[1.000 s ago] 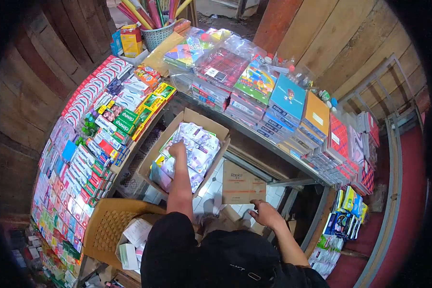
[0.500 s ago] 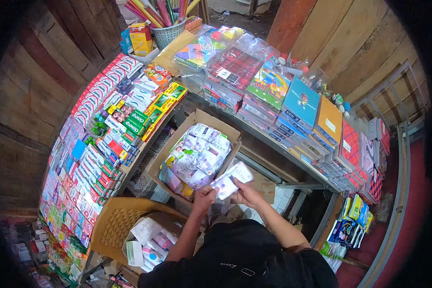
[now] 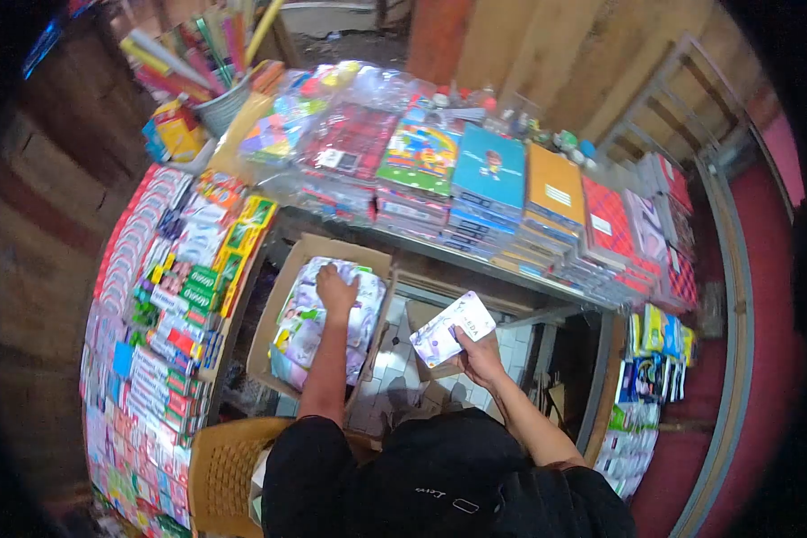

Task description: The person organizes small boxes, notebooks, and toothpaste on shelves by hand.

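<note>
My right hand [image 3: 481, 357] is closed on a white soft packet [image 3: 455, 328] with purple print, its thumb lying across the front. The packet is tilted beside the box, over the tiled floor. My left hand [image 3: 335, 289] reaches into an open cardboard box [image 3: 258, 351], its fingers apart and touching the packets on top. Several similar white and purple packets [image 3: 318, 339] fill the box. Partly hidden by the hand, the packets beneath it cannot be told apart.
Stacked notebooks [image 3: 489, 170] line the counter ahead. Toothpaste boxes [image 3: 166, 350] cover the left shelf. A woven chair [image 3: 224, 480] stands near my left side, and hanging sachets [image 3: 655, 359] are at the right. A basket [image 3: 224, 109] holds coloured rolls.
My left hand has let go of the white packet and moved into the box. My right hand keeps the packet, now held further right. The view has shifted.
</note>
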`<action>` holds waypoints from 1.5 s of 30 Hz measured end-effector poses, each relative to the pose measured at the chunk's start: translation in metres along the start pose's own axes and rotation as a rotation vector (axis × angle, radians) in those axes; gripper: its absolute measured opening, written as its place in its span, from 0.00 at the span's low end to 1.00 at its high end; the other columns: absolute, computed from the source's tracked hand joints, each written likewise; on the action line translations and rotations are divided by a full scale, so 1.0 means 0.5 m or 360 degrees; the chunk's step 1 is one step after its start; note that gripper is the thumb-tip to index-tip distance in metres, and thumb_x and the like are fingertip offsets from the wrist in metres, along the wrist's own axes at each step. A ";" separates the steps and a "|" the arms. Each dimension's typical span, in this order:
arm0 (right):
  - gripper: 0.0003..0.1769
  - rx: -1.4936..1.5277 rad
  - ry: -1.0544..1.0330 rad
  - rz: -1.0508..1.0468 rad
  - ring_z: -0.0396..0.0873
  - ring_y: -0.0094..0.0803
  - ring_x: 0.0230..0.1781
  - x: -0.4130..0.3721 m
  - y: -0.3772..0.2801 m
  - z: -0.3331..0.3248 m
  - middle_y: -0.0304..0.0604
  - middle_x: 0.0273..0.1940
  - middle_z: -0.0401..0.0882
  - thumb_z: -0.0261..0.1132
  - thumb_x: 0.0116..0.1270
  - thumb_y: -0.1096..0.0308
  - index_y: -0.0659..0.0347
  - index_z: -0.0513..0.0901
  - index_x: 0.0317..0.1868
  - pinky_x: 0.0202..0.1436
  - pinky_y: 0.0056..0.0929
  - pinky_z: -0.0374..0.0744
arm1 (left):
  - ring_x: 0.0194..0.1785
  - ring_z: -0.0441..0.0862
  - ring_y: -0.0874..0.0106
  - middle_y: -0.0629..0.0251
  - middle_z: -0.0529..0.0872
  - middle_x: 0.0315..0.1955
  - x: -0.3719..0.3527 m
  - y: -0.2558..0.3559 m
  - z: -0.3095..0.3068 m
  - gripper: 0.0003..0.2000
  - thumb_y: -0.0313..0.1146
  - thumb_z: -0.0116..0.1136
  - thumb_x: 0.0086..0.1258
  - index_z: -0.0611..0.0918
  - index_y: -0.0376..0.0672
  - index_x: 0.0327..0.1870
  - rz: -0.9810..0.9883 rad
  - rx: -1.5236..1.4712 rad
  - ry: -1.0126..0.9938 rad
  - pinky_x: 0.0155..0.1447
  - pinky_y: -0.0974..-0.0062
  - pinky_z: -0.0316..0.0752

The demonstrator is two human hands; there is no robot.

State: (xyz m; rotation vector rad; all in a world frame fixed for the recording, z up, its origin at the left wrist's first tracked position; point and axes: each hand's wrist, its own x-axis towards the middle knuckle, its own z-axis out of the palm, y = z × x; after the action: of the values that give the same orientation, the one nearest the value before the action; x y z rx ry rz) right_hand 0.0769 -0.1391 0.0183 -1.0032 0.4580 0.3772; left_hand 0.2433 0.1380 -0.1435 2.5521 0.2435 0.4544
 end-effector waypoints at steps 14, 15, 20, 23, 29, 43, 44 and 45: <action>0.23 0.0265 0.0140 -0.0279 0.76 0.29 0.56 -0.117 -0.020 -0.183 0.43 0.55 0.78 0.58 0.74 0.63 0.65 0.68 0.63 0.57 0.26 0.76 | 0.45 0.79 0.65 0.59 0.77 0.46 -0.144 0.187 -0.184 0.14 0.29 0.48 0.73 0.70 0.36 0.57 -0.0963 -0.2439 -0.0571 0.50 0.55 0.82; 0.23 0.0246 0.0093 -0.0309 0.76 0.29 0.56 -0.129 -0.023 -0.190 0.43 0.55 0.78 0.58 0.74 0.63 0.65 0.68 0.63 0.57 0.26 0.76 | 0.54 0.78 0.58 0.55 0.76 0.53 -0.175 0.274 -0.228 0.17 0.31 0.44 0.75 0.67 0.37 0.61 -0.1124 -0.2560 -0.0788 0.52 0.50 0.81; 0.22 0.0224 0.0056 -0.0525 0.77 0.30 0.55 -0.230 -0.051 -0.223 0.43 0.54 0.78 0.59 0.73 0.64 0.65 0.70 0.63 0.57 0.29 0.76 | 0.56 0.80 0.55 0.51 0.80 0.53 -0.343 0.436 -0.186 0.13 0.28 0.39 0.75 0.70 0.36 0.56 -0.1172 -0.2818 -0.1688 0.59 0.47 0.77; 0.20 0.0030 0.0248 -0.0764 0.77 0.31 0.54 -0.311 -0.055 -0.275 0.44 0.52 0.79 0.60 0.73 0.65 0.67 0.72 0.60 0.58 0.33 0.76 | 0.47 0.85 0.62 0.56 0.83 0.46 -0.426 0.513 -0.177 0.11 0.32 0.46 0.75 0.74 0.37 0.51 -0.1030 -0.2582 -0.1489 0.52 0.59 0.83; 0.22 0.0373 0.0487 -0.0914 0.77 0.34 0.55 -0.517 -0.016 -0.401 0.47 0.55 0.77 0.60 0.72 0.66 0.69 0.71 0.61 0.60 0.34 0.75 | 0.43 0.79 0.80 0.69 0.83 0.42 -0.642 0.704 -0.256 0.08 0.27 0.60 0.69 0.77 0.35 0.45 -0.0007 -0.2026 -0.1180 0.47 0.83 0.73; 0.21 0.0099 0.1105 -0.0912 0.76 0.26 0.51 -1.035 0.171 -0.592 0.40 0.50 0.80 0.56 0.75 0.56 0.65 0.77 0.56 0.55 0.31 0.75 | 0.43 0.84 0.65 0.56 0.83 0.42 -0.981 0.784 -0.226 0.12 0.35 0.48 0.75 0.76 0.36 0.49 -0.0783 -0.2268 -0.2044 0.45 0.70 0.83; 0.21 0.0117 0.1140 -0.0967 0.76 0.27 0.52 -1.063 0.190 -0.611 0.40 0.51 0.80 0.56 0.75 0.56 0.64 0.76 0.57 0.55 0.31 0.75 | 0.42 0.85 0.64 0.55 0.83 0.42 -0.995 0.783 -0.216 0.12 0.34 0.48 0.75 0.76 0.35 0.49 -0.0988 -0.2237 -0.2089 0.44 0.71 0.84; 0.21 0.0096 0.1250 -0.0793 0.78 0.25 0.46 -1.109 0.187 -0.617 0.39 0.47 0.81 0.55 0.75 0.55 0.65 0.78 0.54 0.49 0.29 0.77 | 0.41 0.85 0.62 0.54 0.83 0.42 -1.005 0.781 -0.205 0.12 0.34 0.48 0.74 0.76 0.34 0.49 -0.1190 -0.2198 -0.2126 0.43 0.72 0.85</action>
State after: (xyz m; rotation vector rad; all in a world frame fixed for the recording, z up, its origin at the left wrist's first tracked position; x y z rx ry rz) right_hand -0.4970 -0.4127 0.1041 -1.1456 0.8860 -0.5018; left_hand -0.2282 -0.2731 0.0110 0.8605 0.2073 -1.0136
